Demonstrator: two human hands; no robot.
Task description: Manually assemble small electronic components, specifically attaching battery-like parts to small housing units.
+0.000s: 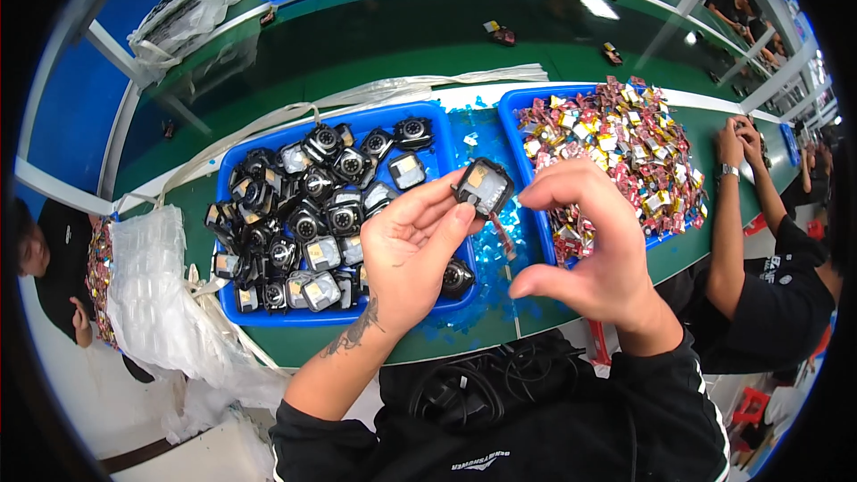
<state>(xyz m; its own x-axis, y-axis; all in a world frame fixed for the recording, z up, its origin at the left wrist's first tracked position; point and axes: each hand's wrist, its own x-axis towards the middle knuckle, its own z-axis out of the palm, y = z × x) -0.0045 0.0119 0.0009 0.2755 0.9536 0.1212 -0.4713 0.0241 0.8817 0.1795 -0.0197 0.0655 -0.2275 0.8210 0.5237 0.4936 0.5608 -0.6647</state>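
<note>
My left hand [411, 236] pinches a black square smartwatch housing [485, 186] between thumb and fingers. A silvery block with a tan patch shows inside the housing. From its lower side dangles a small reddish strip-like part [503, 236]. Just right of it, my right hand [600, 254] is open, thumb and curled fingers wide apart around nothing. Beneath and left of my left hand, a blue tray [439, 148] holds many similar black housings [323, 186], some face down. Another blue tray [512, 118], partly behind my right hand, is heaped with small red, white and yellow parts [616, 147].
Blue film scraps [478, 259] litter the green bench between the trays. Behind runs a green conveyor [428, 36] carrying scattered small parts. Bubble wrap [147, 277] hangs at the left edge. A co-worker's hands [739, 138] are at the right; another person [67, 250] is at far left.
</note>
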